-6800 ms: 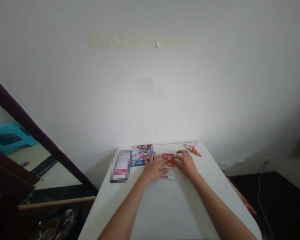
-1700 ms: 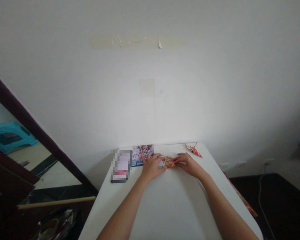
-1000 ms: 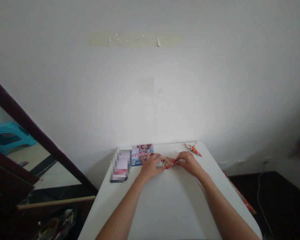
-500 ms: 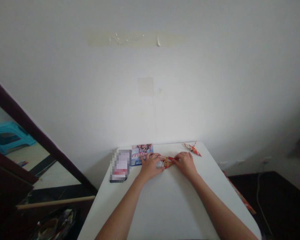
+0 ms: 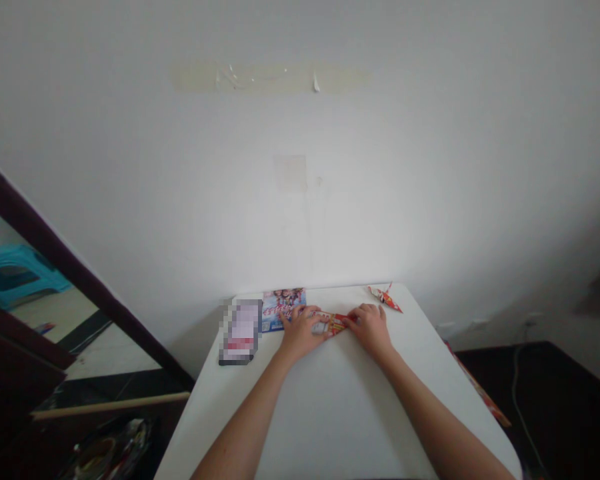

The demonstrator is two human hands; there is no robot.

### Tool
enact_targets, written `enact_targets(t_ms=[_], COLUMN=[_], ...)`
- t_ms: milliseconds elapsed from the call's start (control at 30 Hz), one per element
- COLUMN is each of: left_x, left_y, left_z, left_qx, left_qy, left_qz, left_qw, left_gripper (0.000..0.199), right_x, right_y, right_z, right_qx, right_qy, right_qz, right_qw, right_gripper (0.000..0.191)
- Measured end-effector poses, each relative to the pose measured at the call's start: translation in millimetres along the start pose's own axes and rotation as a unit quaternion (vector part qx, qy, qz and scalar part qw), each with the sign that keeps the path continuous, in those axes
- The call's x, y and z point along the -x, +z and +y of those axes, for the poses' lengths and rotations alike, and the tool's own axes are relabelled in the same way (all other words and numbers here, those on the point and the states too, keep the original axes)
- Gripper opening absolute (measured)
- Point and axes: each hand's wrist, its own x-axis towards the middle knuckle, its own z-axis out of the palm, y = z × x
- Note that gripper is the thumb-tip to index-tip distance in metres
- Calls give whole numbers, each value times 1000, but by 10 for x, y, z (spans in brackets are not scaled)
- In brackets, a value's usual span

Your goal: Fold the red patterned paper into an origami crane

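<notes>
A folded red, gold and white paper lies on the white table between my hands. My left hand holds its left part, with the fingers bent over it and partly over a blue printed sheet. At the pointed right end, my right hand pinches the paper between thumb and fingers. The blue printed sheet lies flat behind my left hand. A folded red and white paper piece with pointed ends rests at the back right of the table.
A phone with a blurred screen lies at the table's left edge. The wall stands right behind the table. At the far left are a blue plastic stool and a dark bag on the floor.
My hands have barely moved. The paper between them lies slightly flatter, and more of its white part shows near my left fingers.
</notes>
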Motion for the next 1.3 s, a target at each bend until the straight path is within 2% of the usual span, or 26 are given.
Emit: enact_targets(t_ms=[667, 1300], left_x=[4, -36], left_y=[-8, 35], left_z=[55, -18], left_qx=[-19, 10], left_qy=[-4, 0], left_qz=[2, 9], left_qw=[1000, 1000], left_gripper=[32, 33], right_x=[-2, -7], right_y=[19, 61], right_z=[-90, -96], right_qx=[-8, 4], right_qy=[36, 45], right_qz=[22, 26], right_qw=[999, 999], right_gripper=[17, 13])
